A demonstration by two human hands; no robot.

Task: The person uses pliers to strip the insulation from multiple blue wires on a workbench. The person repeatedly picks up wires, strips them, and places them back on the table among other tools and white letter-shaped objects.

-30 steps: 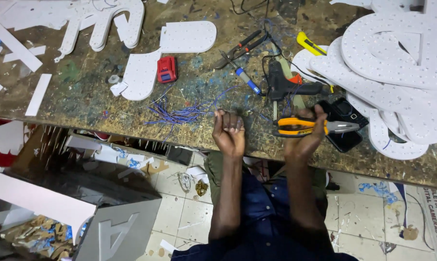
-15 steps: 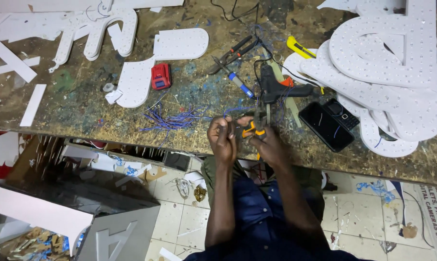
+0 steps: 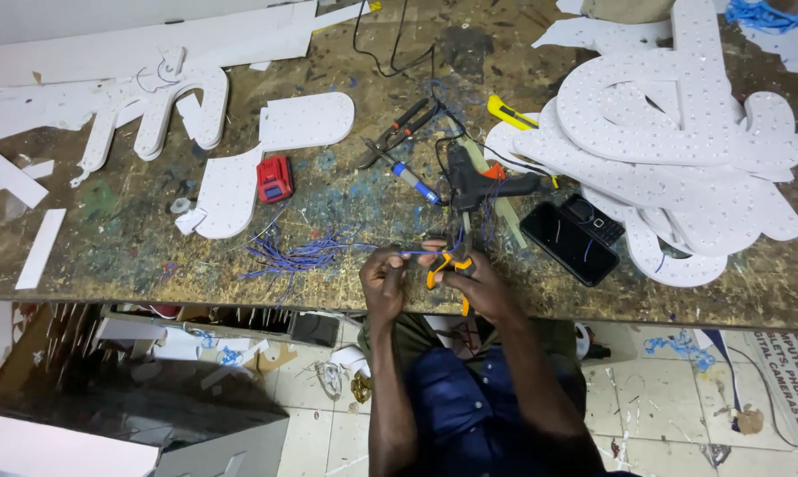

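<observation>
Two hands together at bench edge, right hand [image 3: 478, 284] grip holding orange pliers [image 3: 447, 269], left hand [image 3: 384, 281] pinching blue wire [image 3: 421, 253]

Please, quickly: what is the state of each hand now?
Left hand: closed, pinching a thin blue wire.
Right hand: closed on orange-handled pliers, jaws at the wire.

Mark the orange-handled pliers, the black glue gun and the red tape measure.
orange-handled pliers [image 3: 449, 265], head view, on the orange grip beside the right hand.
black glue gun [image 3: 478, 183], head view, on its body.
red tape measure [image 3: 274, 179], head view, on its case top.
</observation>
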